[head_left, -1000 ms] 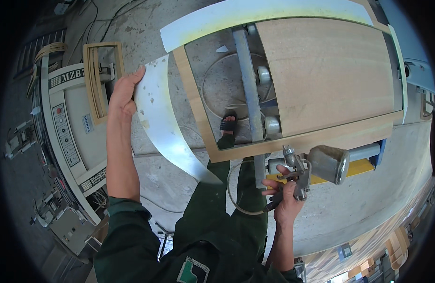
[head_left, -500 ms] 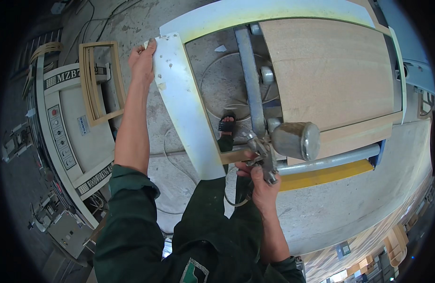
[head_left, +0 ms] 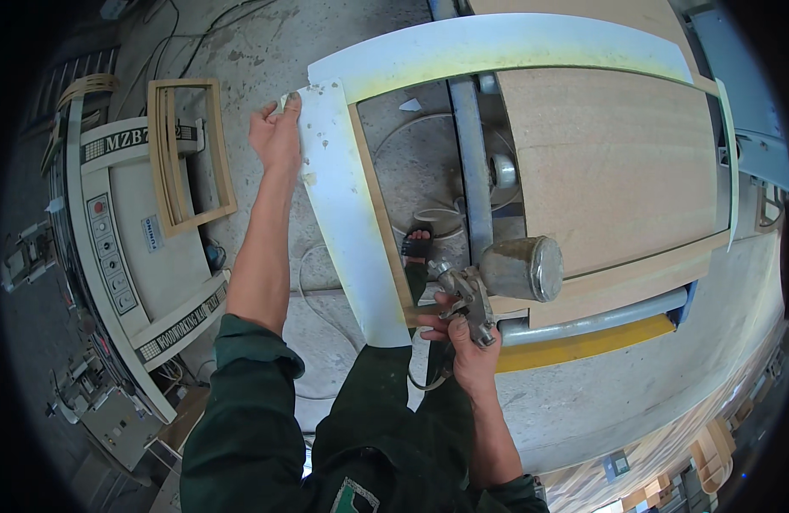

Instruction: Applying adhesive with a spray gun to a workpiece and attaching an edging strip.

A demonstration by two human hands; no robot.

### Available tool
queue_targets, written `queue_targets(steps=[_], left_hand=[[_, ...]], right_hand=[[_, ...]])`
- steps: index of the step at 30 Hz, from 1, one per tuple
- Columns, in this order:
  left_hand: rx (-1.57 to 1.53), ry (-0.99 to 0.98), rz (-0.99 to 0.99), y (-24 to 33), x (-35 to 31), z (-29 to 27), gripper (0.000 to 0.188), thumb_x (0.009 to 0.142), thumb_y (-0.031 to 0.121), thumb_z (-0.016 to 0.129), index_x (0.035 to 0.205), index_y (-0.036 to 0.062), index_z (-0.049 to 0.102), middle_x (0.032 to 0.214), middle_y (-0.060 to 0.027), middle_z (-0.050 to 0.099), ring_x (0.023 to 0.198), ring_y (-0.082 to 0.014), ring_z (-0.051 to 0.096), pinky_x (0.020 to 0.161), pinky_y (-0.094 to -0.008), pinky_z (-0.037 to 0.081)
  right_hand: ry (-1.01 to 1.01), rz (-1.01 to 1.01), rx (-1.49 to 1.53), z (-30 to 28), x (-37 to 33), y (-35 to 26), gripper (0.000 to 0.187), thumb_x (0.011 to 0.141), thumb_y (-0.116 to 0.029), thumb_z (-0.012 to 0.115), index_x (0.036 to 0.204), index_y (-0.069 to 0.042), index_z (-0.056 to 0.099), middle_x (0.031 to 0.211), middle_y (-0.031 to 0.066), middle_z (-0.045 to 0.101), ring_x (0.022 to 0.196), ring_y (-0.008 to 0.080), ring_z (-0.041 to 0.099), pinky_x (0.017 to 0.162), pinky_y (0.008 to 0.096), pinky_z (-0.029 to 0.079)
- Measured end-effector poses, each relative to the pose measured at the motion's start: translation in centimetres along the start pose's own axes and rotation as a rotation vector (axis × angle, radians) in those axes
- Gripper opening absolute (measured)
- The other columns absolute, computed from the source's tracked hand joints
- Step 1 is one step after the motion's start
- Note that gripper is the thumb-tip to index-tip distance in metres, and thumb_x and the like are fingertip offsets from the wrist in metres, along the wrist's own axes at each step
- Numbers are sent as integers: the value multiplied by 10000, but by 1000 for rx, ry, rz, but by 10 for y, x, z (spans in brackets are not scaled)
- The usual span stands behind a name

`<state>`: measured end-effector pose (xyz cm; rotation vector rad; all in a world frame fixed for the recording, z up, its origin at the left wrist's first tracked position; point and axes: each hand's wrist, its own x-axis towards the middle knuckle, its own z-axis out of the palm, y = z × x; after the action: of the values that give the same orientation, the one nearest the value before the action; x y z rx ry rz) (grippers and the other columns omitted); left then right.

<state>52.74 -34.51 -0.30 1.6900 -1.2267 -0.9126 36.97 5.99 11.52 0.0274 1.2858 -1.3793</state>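
A wooden frame (head_left: 377,205) spans the middle of the view, with long white strips laid along its sides. My left hand (head_left: 274,137) grips the upper outer edge of the left white strip (head_left: 333,192), thumb on top. Its surface carries small brownish spots and a yellowish inner edge. Another white strip (head_left: 497,43) curves along the far side. My right hand (head_left: 473,350) is closed round a metal spray gun (head_left: 467,303), cup to the right, just beside the near end of the left strip. A hose hangs below the gun.
Under the frame, a brown board (head_left: 617,154) rests over steel rollers (head_left: 595,312), with a yellow bar (head_left: 582,344) nearer me. At left stands a pale machine (head_left: 125,231) with a control panel, and a small wooden frame (head_left: 189,154) leaning on it. Hoses loop across the floor.
The white strips, board and rollers sit lower in the view. My left hand has shifted right and down with its strip. The spray gun has moved slightly left and down in my right hand.
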Motion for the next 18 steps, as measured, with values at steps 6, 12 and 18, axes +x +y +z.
queue_targets(steps=[6, 12, 18], left_hand=[[44, 11, -46, -2, -10, 5, 623, 845, 269, 888, 1242, -90, 569, 1012, -113, 703, 907, -123, 633, 809, -264, 534], [2, -41, -114, 2, -19, -3, 753, 843, 389, 872, 1310, -87, 522, 1036, -97, 679, 902, -139, 625, 773, -286, 523], [100, -424, -457, 2, -113, -53, 752, 820, 365, 868, 1336, -37, 498, 1039, -51, 669, 771, -120, 612, 655, -291, 502]], right_hand=[[-100, 37, 61, 22, 19, 19, 519, 1025, -290, 660, 1397, 47, 529, 1321, 180, 644, 1108, 313, 707, 904, 427, 611], [-115, 2, -146, 23, 35, 40, 438, 1014, -311, 691, 1321, -6, 621, 1155, 78, 726, 1078, 145, 655, 952, 311, 503], [-89, -8, -158, 18, 34, 43, 437, 1010, -318, 697, 1308, -6, 626, 1161, 75, 721, 1086, 148, 650, 971, 314, 496]])
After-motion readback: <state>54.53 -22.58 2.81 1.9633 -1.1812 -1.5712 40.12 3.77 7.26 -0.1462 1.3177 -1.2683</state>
